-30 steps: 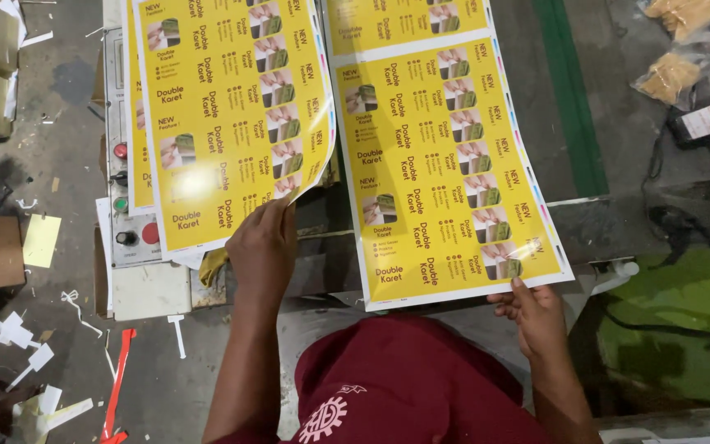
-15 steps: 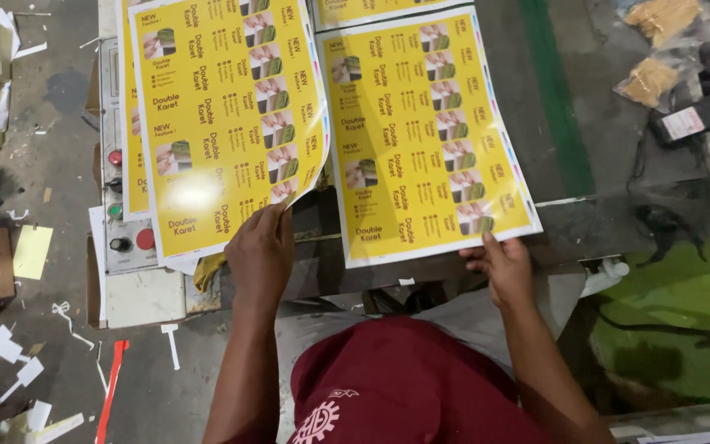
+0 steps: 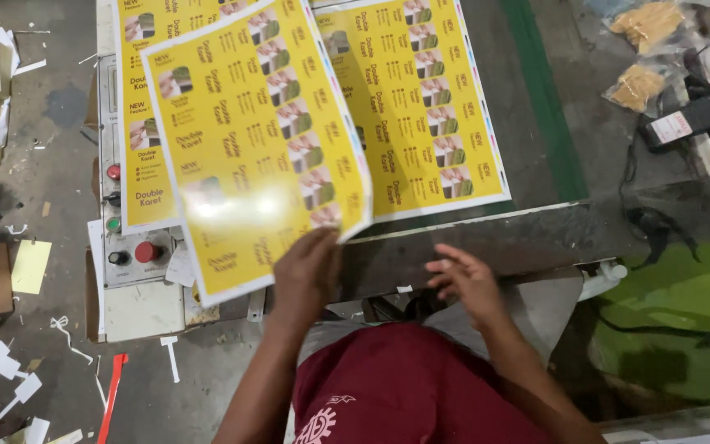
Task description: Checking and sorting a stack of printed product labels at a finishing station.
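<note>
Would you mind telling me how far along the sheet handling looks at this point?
Done: one yellow printed sheet lies flat on the machine bed. In hand: the left hand lifts another sheet by its near edge, off a stack beside the control panel. The right hand is open and holds nothing. Left: the lifted sheet is not yet laid down.

Yellow printed sheets (image 3: 256, 156) cut off at top edge, right hand (image 3: 470, 279) blurred

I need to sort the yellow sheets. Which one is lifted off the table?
The front sheet, pinched by the left hand; the others lie flat.
</note>
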